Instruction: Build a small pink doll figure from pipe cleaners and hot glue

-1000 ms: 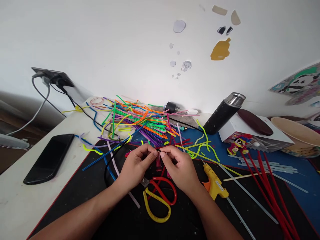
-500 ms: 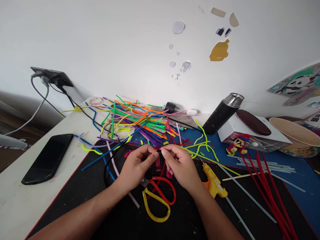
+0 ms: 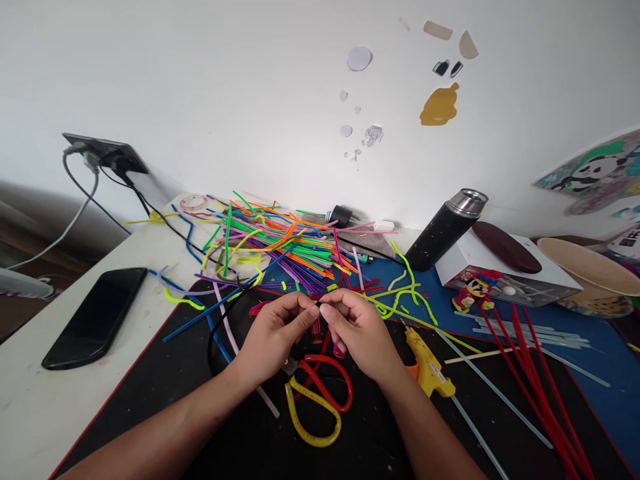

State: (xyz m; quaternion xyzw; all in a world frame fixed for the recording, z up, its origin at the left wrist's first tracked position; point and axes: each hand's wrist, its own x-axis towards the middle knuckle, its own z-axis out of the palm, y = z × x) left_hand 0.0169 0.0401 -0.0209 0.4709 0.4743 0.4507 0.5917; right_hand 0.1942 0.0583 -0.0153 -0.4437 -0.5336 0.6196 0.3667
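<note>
My left hand [image 3: 274, 331] and my right hand [image 3: 359, 331] meet over the black mat [image 3: 200, 407], thumbs and forefingers pinched together. Between the fingertips shows a small black piece [image 3: 318, 303], mostly covered, so its kind cannot be made out. Just below the hands lies a pair of scissors [image 3: 320, 437] with one yellow and one red handle loop; its blades are partly hidden by my left hand. Dark pink pieces [image 3: 316, 331] lie behind and between the hands. Right of my right hand rests a yellow glue gun [image 3: 429, 367] with a glue stick in its back.
Behind the hands spreads a pile of coloured pipe cleaners [image 3: 285, 243]. A black phone [image 3: 95, 319] lies at left. A black thermos [image 3: 445, 230] stands by a white box [image 3: 510, 267] at right. Red pipe cleaners [image 3: 545, 393] and glue sticks [image 3: 540, 333] lie on the right.
My fingertips have drawn closer together around the small black piece, covering more of it. The other things lie where they were; the view has shifted very slightly.
</note>
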